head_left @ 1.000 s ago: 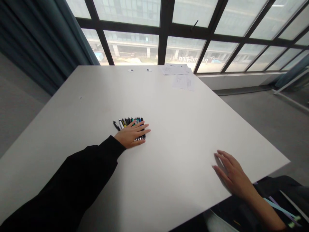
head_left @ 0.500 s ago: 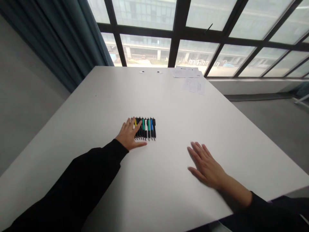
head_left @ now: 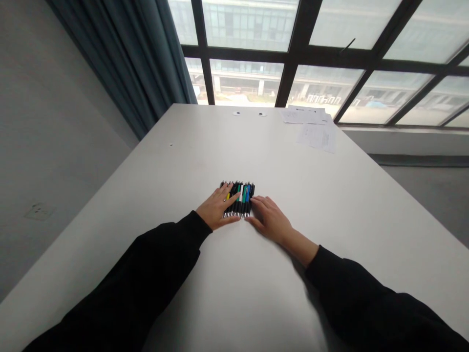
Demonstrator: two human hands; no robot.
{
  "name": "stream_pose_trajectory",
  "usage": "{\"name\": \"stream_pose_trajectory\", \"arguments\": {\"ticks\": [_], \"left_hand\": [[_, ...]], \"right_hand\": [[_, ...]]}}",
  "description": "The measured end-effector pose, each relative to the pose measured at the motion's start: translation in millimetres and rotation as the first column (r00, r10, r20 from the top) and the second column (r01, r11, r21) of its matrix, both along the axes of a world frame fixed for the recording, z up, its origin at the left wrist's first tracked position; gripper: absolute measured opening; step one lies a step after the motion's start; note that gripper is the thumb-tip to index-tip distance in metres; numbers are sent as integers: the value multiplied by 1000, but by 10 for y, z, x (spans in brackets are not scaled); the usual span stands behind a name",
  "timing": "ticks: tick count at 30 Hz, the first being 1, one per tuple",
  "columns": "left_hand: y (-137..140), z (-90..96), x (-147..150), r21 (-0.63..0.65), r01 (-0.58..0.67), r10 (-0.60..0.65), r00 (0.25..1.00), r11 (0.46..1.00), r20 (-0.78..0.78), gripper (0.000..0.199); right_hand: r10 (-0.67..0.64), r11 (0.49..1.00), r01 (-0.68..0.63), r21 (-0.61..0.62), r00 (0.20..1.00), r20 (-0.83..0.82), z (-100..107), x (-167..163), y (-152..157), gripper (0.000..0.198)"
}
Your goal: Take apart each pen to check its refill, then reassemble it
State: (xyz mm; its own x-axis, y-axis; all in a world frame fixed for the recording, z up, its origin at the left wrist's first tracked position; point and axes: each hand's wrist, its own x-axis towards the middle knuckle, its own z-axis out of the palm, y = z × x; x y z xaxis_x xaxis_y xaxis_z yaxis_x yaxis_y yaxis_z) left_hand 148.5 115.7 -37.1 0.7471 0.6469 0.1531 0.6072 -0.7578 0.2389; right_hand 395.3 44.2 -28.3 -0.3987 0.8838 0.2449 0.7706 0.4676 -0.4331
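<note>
Several pens (head_left: pixel 244 195) lie side by side in a tight row on the white table (head_left: pixel 234 274), tips toward me. Black, green, white, blue and yellow barrels show among them. Over the left part of the row rests my left hand (head_left: pixel 218 208), fingers spread, covering some pens; its thumb lies along the near ends. At the row's right end is my right hand (head_left: pixel 271 219), its fingertips against or just beside the last black pen and its thumb near the tips. The fingers of both hands are stretched out, and neither hand grips a pen.
Paper sheets (head_left: pixel 306 116) lie at the table's far right corner, and two small white discs with dark centres (head_left: pixel 236 113) are near the far edge. Beyond stand a dark-framed window (head_left: pixel 293 56) and a blue-grey curtain (head_left: pixel 154 63). A wall socket (head_left: pixel 39 211) is at left.
My right hand has moved left across the table to the row's right end. My left hand stays over the pens. The view has shifted, so everything appears farther right.
</note>
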Motion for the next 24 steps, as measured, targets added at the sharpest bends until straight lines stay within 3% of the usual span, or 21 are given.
{"name": "stream_pose_trajectory", "arguments": {"ticks": [3,6,10,13,18,24], "left_hand": [[-27,40,16,20,-26,26,999,999,-24,85],[-162,83,21,101,-25,26,1000,995,-8,90],[-591,84,5,75,239,-238,971,968,-17,96],[-947,59,-31,20,347,-347,938,938,7,99],[-1245,70,-64,-52,336,-336,942,940,10,99],[-1276,96,-25,-80,299,-301,954,951,-9,97]], "right_hand": [[10,1000,-10,15,1000,3,-6,-29,8,58],[15,999,-16,35,1000,14,-9,19,-59,69],[192,981,-194,17,975,109,56,268,-358,77],[302,953,-296,-60,933,195,137,541,-702,75],[347,937,-318,-146,900,265,186,787,-1095,83],[340,939,-305,-160,895,288,164,761,-1123,87]]}}
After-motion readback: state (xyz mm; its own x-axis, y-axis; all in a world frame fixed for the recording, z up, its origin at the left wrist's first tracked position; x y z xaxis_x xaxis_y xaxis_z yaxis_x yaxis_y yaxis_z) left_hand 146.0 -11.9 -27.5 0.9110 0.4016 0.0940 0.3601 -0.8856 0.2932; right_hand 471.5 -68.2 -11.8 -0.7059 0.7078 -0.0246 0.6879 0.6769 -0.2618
